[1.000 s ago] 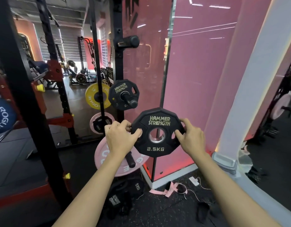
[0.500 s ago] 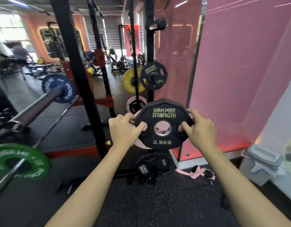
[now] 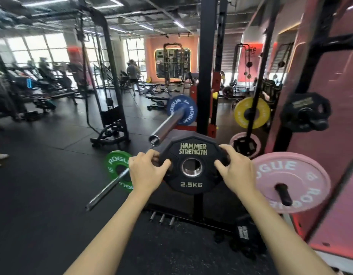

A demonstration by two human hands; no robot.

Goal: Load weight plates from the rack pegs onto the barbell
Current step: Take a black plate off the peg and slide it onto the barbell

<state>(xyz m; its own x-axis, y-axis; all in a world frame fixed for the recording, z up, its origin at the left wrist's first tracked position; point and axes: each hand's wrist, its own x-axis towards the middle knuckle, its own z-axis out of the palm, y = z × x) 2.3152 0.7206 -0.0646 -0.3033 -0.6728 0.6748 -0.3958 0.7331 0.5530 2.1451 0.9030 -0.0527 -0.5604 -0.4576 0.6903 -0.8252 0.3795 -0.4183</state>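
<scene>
The black 2.5 kg plate (image 3: 191, 165) is held upright in the air, face toward the camera, just below the bare end of the barbell sleeve (image 3: 165, 126); the left hand (image 3: 146, 173) grips its left edge, the right hand (image 3: 238, 171) its right edge, fingers curled round the rim; a blue plate (image 3: 186, 110) sits further up the sleeve; a pink plate (image 3: 302, 181) hangs on a rack peg to the right.

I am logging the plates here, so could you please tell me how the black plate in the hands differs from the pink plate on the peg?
The black plate is marked HAMMER STRENGTH 2.5KG; the pink plate reads ROGUE. The black one looks smaller, many-sided and held by the left hand and right hand; the pink one is round and hangs on a rack peg. Both face the camera.
</scene>
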